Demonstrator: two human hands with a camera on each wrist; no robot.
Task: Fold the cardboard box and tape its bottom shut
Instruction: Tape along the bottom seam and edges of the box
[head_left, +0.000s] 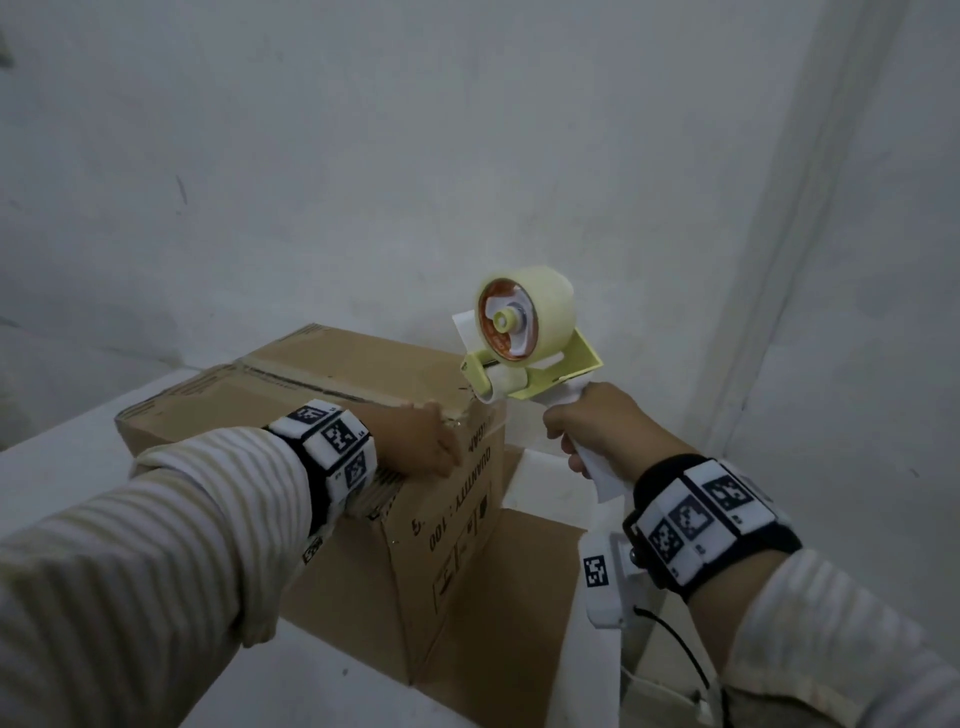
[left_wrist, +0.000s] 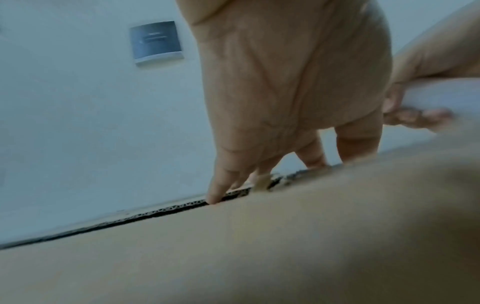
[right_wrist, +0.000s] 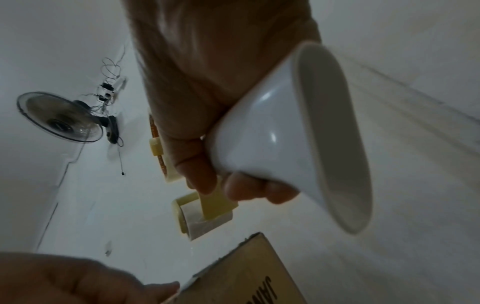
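Observation:
A brown cardboard box (head_left: 332, 374) stands on a white table with its folded flaps facing up and a seam running along the top. My left hand (head_left: 421, 441) presses flat on the near flap at the right end, its fingertips (left_wrist: 214, 197) reaching the flap's corrugated edge. My right hand (head_left: 597, 431) grips the white handle (right_wrist: 272, 133) of a yellow tape dispenser (head_left: 524, 332) that carries a pale tape roll. The dispenser's roller (right_wrist: 202, 218) sits at the box's top right edge, by the seam's end. The box corner (right_wrist: 246, 273) shows just below it.
The white table (head_left: 52, 467) meets a white wall behind and a corner at the right. Open lower flaps (head_left: 519, 571) lie spread on the table around the box base. A wall fan (right_wrist: 59, 117) and a grey wall plate (left_wrist: 155, 43) hang on the walls.

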